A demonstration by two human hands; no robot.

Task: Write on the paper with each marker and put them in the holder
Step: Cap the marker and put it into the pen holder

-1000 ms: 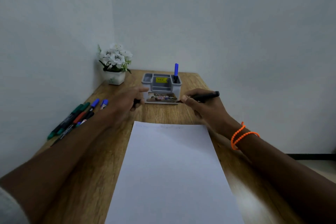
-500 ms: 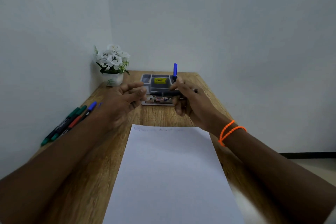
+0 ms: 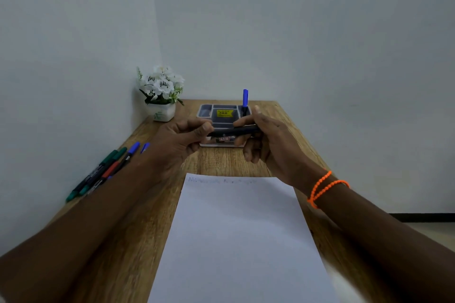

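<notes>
Both hands hold one black marker [image 3: 234, 130] level in the air, just in front of the grey holder [image 3: 205, 113]. My left hand [image 3: 179, 145] pinches its left end, and my right hand [image 3: 268, 142] grips its right part. A blue-capped marker [image 3: 245, 99] stands upright in the holder's right compartment. The white paper [image 3: 241, 241] lies on the table below my hands, with a faint line of writing along its top edge. Several more markers [image 3: 105, 170], green, red and blue capped, lie in a row at the table's left edge.
A white pot of white flowers [image 3: 161, 92] stands in the back left corner. Walls close off the wooden table [image 3: 216, 162] at the left and back. The table's right edge drops to the floor.
My right hand lifted the black marker and turned it level in front of the holder. My left hand rose from the table and took hold of the marker's left end.
</notes>
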